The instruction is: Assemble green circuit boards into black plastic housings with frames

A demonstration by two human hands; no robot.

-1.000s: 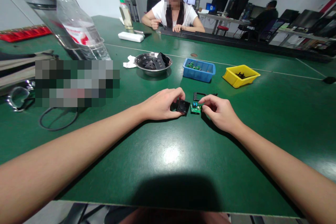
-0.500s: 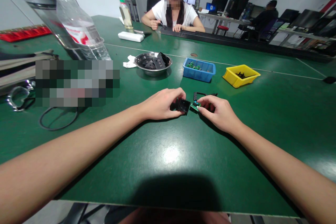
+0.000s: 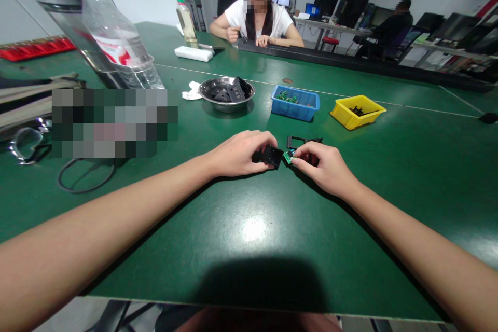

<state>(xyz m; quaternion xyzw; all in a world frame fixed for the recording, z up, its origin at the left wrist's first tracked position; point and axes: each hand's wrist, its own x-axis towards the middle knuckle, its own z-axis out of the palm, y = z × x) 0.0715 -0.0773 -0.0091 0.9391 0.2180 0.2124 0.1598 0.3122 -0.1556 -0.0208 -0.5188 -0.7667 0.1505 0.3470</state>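
Note:
Between thumb and fingers, my left hand (image 3: pixel 249 153) grips a black plastic housing (image 3: pixel 273 156), its open side turned to the right. My right hand (image 3: pixel 321 163) pinches a small green circuit board (image 3: pixel 288 157) just right of the housing; a narrow gap seems to part the two. Behind my right fingers a black frame-shaped part (image 3: pixel 295 141) lies on the green table (image 3: pixel 249 264), partly hidden by the hand.
Beyond my hands stand a metal bowl (image 3: pixel 226 106) of black housings, a blue bin (image 3: pixel 295 109) with green boards and a yellow bin (image 3: pixel 358 120) with black parts. Bottles (image 3: pixel 120 49) and a cable (image 3: pixel 86 190) are at left. A person (image 3: pixel 259 21) sits opposite.
The green board has tilted and turned slightly in my right fingers. My left hand and the housing have shifted very slightly to the right.

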